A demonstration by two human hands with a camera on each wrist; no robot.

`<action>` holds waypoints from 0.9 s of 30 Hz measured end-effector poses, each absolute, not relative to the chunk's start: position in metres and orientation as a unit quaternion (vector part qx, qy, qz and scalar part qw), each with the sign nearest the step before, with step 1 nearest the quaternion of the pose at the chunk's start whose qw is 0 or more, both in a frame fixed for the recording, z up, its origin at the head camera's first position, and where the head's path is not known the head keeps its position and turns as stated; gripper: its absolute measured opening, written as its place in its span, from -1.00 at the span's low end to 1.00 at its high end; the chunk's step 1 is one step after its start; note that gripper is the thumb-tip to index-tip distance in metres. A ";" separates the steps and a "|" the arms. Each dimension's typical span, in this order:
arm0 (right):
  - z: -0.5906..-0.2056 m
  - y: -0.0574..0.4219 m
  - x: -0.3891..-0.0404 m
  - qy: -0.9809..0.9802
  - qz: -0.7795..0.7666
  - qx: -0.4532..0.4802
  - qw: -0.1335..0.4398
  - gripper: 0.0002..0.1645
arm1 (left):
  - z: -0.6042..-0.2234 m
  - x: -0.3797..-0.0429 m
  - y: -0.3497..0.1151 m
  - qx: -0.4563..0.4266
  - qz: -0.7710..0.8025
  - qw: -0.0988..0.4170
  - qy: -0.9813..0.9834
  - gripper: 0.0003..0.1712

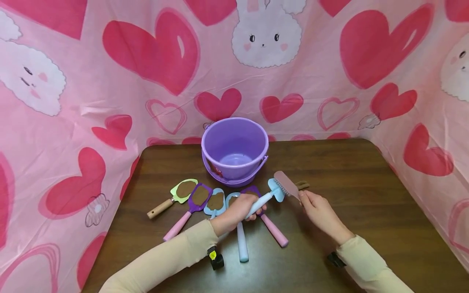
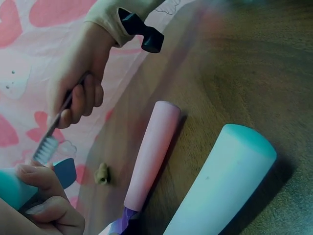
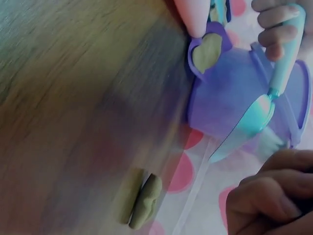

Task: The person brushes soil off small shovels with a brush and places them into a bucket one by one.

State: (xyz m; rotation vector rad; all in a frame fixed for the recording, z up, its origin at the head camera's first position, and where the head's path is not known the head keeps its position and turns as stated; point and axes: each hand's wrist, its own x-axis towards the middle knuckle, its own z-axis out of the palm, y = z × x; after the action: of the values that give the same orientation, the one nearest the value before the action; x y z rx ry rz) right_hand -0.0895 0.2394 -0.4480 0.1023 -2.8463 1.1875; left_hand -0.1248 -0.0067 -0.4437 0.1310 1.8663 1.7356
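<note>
My left hand (image 1: 238, 211) grips the pale blue handle of a small toy shovel (image 1: 259, 204), its light blue blade pointing to the right. In my right hand (image 1: 322, 213) is a dusty pink brush (image 1: 287, 184), pinched by its handle. The brush's bristles (image 2: 46, 149) are at the shovel's blade; whether they touch it is hard to tell. Seen from the right wrist, the blade (image 3: 249, 122) is tilted, and the right hand (image 3: 274, 200) hides most of the brush. A tan lump of clay-like material (image 3: 146, 203) lies on the table near the blade.
A purple bucket (image 1: 234, 171) stands at the back. Several toy shovels lie in front, with brown patches on their blades: a green one (image 1: 176, 195), purple ones with pink handles (image 1: 275, 232), and blue ones (image 1: 242, 244). A heart-patterned pink cloth (image 1: 220, 77) surrounds the wooden table (image 1: 366, 183).
</note>
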 end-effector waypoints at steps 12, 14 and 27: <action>-0.455 0.244 -0.091 -0.927 0.375 -0.003 0.002 -0.47 | -0.444 -0.125 -0.009 0.061 0.655 0.287 0.697 -0.57; -0.454 0.247 -0.092 -0.933 0.361 -0.008 0.005 -0.46 | -0.445 -0.125 -0.009 0.064 0.650 0.285 0.702 -0.56; -0.449 0.238 -0.088 -0.914 0.403 0.050 0.013 -0.55 | -0.445 -0.125 -0.008 0.073 0.655 0.280 0.698 -0.54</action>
State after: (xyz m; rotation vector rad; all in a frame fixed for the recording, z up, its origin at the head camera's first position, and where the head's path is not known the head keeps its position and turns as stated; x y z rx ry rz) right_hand -0.0880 0.2379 -0.4494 0.1565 -2.8470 1.2569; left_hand -0.1250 -0.0076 -0.4454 0.1954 1.8707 1.7566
